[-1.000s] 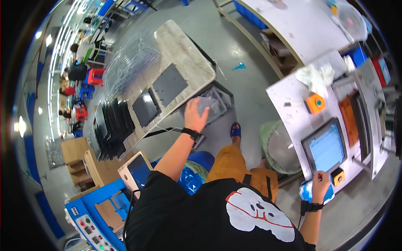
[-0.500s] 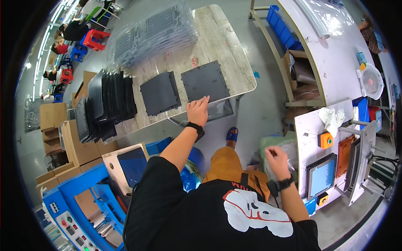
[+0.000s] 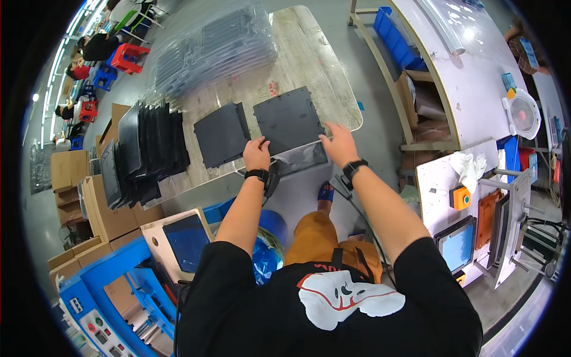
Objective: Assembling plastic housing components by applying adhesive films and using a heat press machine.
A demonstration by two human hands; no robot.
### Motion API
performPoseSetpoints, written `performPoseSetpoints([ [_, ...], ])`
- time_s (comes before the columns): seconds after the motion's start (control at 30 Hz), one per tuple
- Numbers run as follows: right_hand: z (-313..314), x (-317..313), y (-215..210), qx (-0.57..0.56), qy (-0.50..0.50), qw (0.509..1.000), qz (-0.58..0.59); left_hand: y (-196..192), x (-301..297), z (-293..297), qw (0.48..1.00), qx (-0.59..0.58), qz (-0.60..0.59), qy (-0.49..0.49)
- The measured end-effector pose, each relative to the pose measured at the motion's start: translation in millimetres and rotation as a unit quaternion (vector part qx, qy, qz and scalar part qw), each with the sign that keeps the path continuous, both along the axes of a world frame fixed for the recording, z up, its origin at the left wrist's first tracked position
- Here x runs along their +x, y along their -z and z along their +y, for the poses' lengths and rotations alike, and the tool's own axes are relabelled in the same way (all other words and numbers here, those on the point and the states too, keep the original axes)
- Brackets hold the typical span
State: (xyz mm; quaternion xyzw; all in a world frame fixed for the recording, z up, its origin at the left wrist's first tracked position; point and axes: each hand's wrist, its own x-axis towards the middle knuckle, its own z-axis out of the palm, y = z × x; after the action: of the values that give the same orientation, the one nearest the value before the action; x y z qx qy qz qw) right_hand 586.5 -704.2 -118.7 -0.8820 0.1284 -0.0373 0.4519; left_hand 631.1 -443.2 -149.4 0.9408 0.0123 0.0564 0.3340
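Near the table's front edge lies a flat dark grey plastic panel (image 3: 286, 119) with small tabs along its rim. My left hand (image 3: 257, 154) holds its near left corner, with the fingers bent together. At its near right corner is my right hand (image 3: 340, 146), thumb and fingers closed on the edge. The undersides of both grips are hidden. To the left, a short stack of similar panels (image 3: 221, 135) lies flat. Farther left stand many black panels (image 3: 151, 138), packed upright in a row.
Clear plastic trays (image 3: 214, 50) are piled at the back of the wood-grain table (image 3: 300, 35). At right are a white workbench (image 3: 476, 77), a fan (image 3: 523, 116) and a fixture with an orange button box (image 3: 460, 198). A blue machine (image 3: 101, 285) and cardboard boxes (image 3: 107, 205) stand left.
My right hand has come up from beside my body to the panel's near right corner. My left hand has slid left along the near edge to its left corner.
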Motion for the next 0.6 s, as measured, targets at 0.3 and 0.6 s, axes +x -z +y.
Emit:
performPoseSetpoints([
  [0.3, -13, 46, 18, -0.081, -0.058, 0.995, -0.017, -33, 7, -9, 0.996, 0.009, -0.067, 0.065],
  [0.6, -110, -124, -75, 0.004, 0.07, 0.981, -0.178, -112, -37, -103, 0.939, -0.038, -0.087, 0.33],
])
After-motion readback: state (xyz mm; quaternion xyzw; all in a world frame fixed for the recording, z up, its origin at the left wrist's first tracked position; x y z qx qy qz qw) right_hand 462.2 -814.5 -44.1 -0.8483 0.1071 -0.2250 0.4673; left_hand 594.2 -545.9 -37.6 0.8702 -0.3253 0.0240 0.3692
